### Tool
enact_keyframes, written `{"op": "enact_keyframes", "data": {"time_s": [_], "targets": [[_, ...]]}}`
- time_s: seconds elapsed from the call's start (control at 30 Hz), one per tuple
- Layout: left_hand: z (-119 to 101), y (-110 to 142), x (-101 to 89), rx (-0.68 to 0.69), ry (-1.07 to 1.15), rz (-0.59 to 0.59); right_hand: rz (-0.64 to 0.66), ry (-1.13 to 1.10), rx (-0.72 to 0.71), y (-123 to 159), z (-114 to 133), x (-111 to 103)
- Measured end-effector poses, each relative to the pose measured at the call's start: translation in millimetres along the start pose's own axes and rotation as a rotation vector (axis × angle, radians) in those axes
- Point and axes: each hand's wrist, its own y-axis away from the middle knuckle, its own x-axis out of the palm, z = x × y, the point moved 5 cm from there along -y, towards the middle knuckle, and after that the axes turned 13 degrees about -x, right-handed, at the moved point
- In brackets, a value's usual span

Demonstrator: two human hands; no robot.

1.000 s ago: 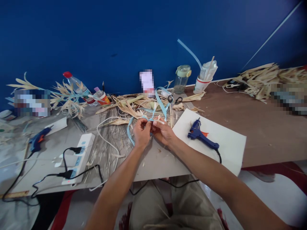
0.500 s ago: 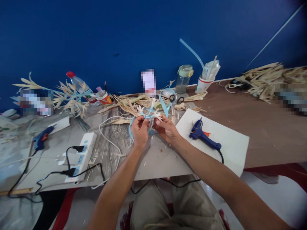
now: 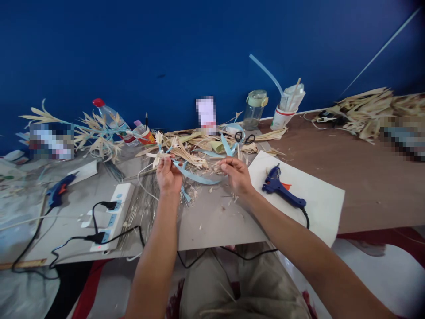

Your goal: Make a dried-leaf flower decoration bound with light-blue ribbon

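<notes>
My left hand point(image 3: 169, 175) is closed around the stem of a corn-husk flower sprig point(image 3: 159, 153), whose pale petals stand up beyond the fingers. From that hand a light blue ribbon point(image 3: 201, 178) sags rightward, ending close to my right hand point(image 3: 237, 175). The right thumb and index finger are pinched together above the table; what they hold, if anything, is too small to name. Just past both hands lie loose dried corn husks point(image 3: 191, 155). A roll of blue ribbon point(image 3: 234, 129) and black-handled scissors point(image 3: 244, 138) are behind them.
A blue glue gun point(image 3: 282, 188) rests on a white sheet point(image 3: 320, 199) at right; another glue gun point(image 3: 60, 190) lies left. A power strip point(image 3: 114, 217) trails black cords. A bottle point(image 3: 255, 110) and a paper cup point(image 3: 283, 116) stand by the blue wall. Thin wires point(image 3: 144, 199) cover the left-centre.
My hands, close together before, are now apart. The left has moved left with the flower sprig; the right has shifted slightly right. A length of blue ribbon now stretches across the gap.
</notes>
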Motion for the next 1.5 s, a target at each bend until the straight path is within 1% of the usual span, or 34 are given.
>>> {"op": "enact_keyframes", "data": {"time_s": [0.07,0.17,0.27,0.3,0.37,0.43,0.47,0.57,0.67,0.77,0.9,0.97,1.03,1.2,1.33,1.5], "targets": [[1,-4,-5.4,-0.013,-0.016,-0.011,0.035,-0.033,0.048,-3,1,-2],[2,-8,-9.6,-0.030,-0.001,-0.014,0.190,-0.077,0.190,-3,0,2],[5,-7,-7.0,-0.059,0.033,-0.001,0.309,-0.085,0.354,-1,-7,5],[8,-6,-4.8,-0.082,0.043,0.010,0.318,-0.070,0.405,-1,-11,5],[14,-3,0.7,-0.147,0.052,0.049,0.287,-0.047,0.515,-1,-18,0],[21,-1,5.6,-0.199,0.039,0.086,0.214,-0.079,0.600,-2,-20,-6],[24,1,7.6,-0.216,0.022,0.102,0.175,-0.110,0.615,-4,-20,-9],[35,5,13.3,-0.262,-0.057,0.143,0.112,-0.187,0.561,-10,-13,-13],[44,12,20.1,-0.300,-0.102,0.166,0.166,-0.187,0.495,-8,-12,-7],[50,21,28.7,-0.318,-0.152,0.178,0.233,-0.133,0.470,1,-21,5],[57,31,39.1,-0.373,-0.184,0.232,0.254,-0.123,0.514,13,-32,20],[60,34,42.7,-0.404,-0.187,0.275,0.263,-0.151,0.538,17,-33,25],[63,36,43.6,-0.426,-0.195,0.295,0.274,-0.180,0.556,19,-32,28],[70,34,38.4,-0.472,-0.196,0.259,0.247,-0.243,0.575,18,-30,29],[73,30,36.2,-0.459,-0.147,0.241,0.231,-0.303,0.634,19,-32,29],[72,33,38.2,-0.496,-0.193,0.255,0.191,-0.289,0.666,17,-33,25]]}}
